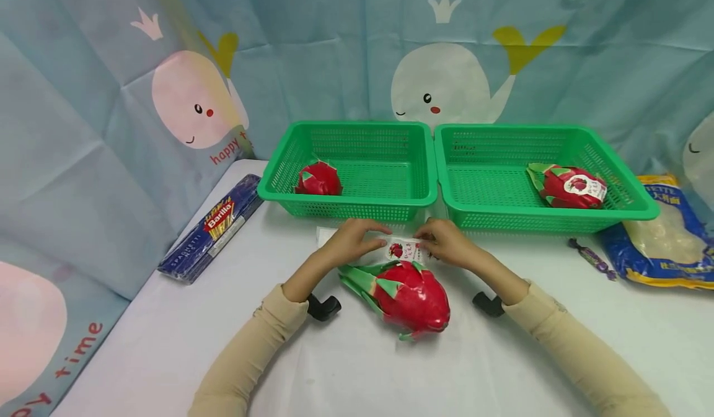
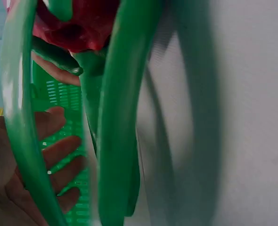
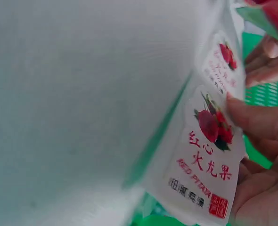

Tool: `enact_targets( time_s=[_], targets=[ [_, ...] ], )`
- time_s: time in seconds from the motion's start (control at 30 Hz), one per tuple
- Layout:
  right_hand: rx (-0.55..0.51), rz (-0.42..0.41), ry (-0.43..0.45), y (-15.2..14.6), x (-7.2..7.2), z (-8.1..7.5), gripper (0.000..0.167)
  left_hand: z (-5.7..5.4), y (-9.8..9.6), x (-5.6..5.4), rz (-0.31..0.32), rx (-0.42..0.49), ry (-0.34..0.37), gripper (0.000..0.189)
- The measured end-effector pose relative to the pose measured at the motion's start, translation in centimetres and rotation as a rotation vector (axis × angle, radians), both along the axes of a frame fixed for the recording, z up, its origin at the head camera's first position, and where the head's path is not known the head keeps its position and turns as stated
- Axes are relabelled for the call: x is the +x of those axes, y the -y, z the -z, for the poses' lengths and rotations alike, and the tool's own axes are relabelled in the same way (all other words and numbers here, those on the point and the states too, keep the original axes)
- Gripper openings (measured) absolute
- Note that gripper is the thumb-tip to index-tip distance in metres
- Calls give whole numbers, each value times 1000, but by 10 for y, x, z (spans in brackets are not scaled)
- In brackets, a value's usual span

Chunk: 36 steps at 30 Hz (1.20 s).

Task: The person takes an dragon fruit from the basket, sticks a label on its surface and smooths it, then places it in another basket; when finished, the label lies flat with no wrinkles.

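A sheet of pitaya stickers (image 1: 404, 250) is raised just behind a large red dragon fruit (image 1: 418, 299) with green leaves. My right hand (image 1: 450, 245) pinches its right end; in the right wrist view the thumb lies on the printed face of the sticker sheet (image 3: 202, 155) and the other fingers are behind it. At the left, my left hand (image 1: 352, 241) is beside the sheet with relaxed fingers. In the left wrist view, the left hand (image 2: 49, 155) has its fingers spread apart, partly hidden by big green leaves (image 2: 125, 113) of the fruit.
Two green baskets (image 1: 357, 201) (image 1: 549, 215) stand side by side at the back. The left one contains a dragon fruit (image 1: 319, 179), the right one a labelled dragon fruit (image 1: 569, 186). A spaghetti box (image 1: 212, 230) lies left; a wrapped candy (image 1: 592, 259) and blue-yellow bag (image 1: 664, 231) lie right.
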State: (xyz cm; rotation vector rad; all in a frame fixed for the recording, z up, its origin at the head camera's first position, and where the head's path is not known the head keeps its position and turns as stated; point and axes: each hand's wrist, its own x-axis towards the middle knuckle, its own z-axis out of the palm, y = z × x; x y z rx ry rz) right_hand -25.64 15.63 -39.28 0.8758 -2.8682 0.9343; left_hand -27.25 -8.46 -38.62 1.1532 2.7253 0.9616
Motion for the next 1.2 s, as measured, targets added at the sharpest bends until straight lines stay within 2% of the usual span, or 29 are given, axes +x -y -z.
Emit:
enact_targets(
  time_s=[0.13, 0.27, 0.33, 0.47, 0.57, 0.73, 0.8, 0.93, 1.07, 1.2],
  targets=[
    [-86, -9, 84, -6, 6, -9, 14, -2, -1, -2, -24, 79, 42, 21],
    [-130, -26, 117, -9, 10, -18, 17, -7, 0, -3, -42, 188, 156, 18],
    [-158, -57, 91, -8, 11, -21, 23, -9, 0, -4, -34, 245, 214, 18],
    [-237, -158, -22, -1, 13, -25, 31, -13, -1, -4, -11, 334, 316, 19],
    [-319, -209, -87, 3, 14, -25, 28, -17, -2, -2, -10, 372, 366, 20],
    [-447, -232, -197, 5, 12, -21, 24, -21, -3, 0, -50, 402, 411, 21],
    [-449, -235, -224, 5, 11, -19, 25, -21, -3, 0, -76, 413, 446, 22],
    [-416, -241, -211, 6, 12, -17, 28, -20, -5, 0, -111, 428, 517, 22],
    [-459, -233, -223, 6, 12, -15, 21, -19, -5, -1, -111, 419, 508, 22],
    [-521, -206, -225, 6, 12, -14, 15, -12, -4, -4, -102, 362, 422, 19]
  ],
)
